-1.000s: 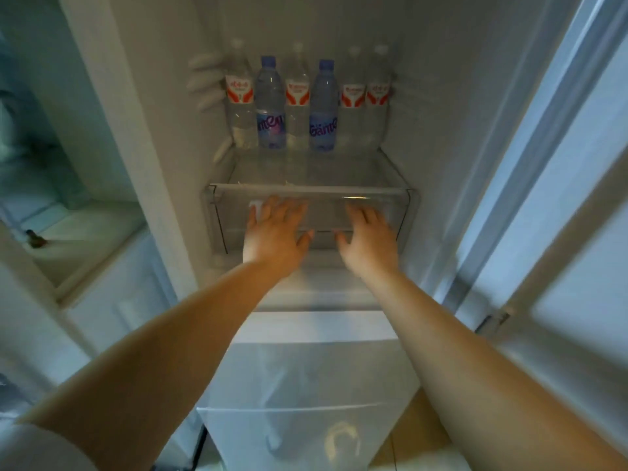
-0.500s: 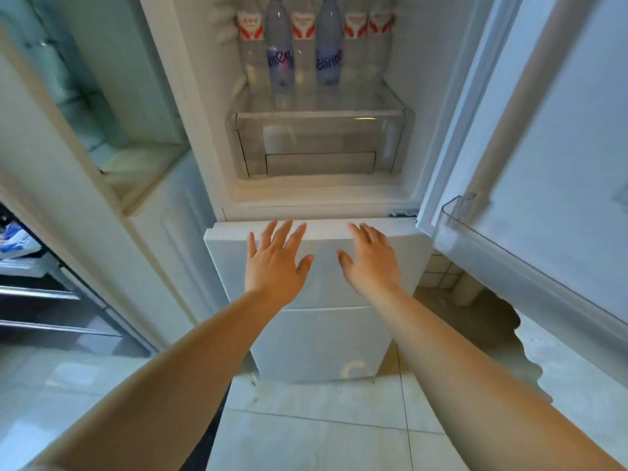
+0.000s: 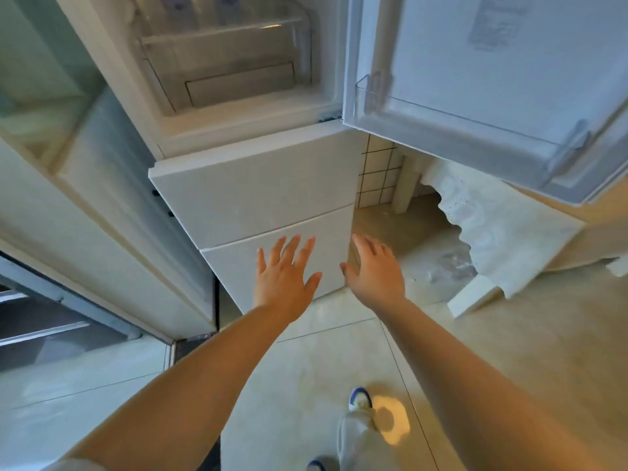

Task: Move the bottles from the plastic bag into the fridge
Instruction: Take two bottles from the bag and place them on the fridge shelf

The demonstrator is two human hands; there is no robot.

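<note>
The white fridge (image 3: pixel 258 185) stands ahead with its upper door (image 3: pixel 492 79) swung open to the right. A clear drawer (image 3: pixel 234 62) fills the bottom of the open compartment; only blurred bottle bases (image 3: pixel 217 5) show at the top edge. Both my hands hover in front of the lowest closed fridge door, fingers spread and holding nothing: my left hand (image 3: pixel 285 277) and my right hand (image 3: pixel 373 270). No plastic bag shows clearly.
A tall white cabinet side (image 3: pixel 102 215) flanks the fridge on the left. At right, a table leg (image 3: pixel 406 185) and a white lace cloth (image 3: pixel 492 232) hang under the open door. My shoe and trouser leg (image 3: pixel 356 423) are on the tiled floor.
The view has tilted down and back from the fridge shelf. Both hands left the clear drawer and dropped to the lowest door's level, still spread.
</note>
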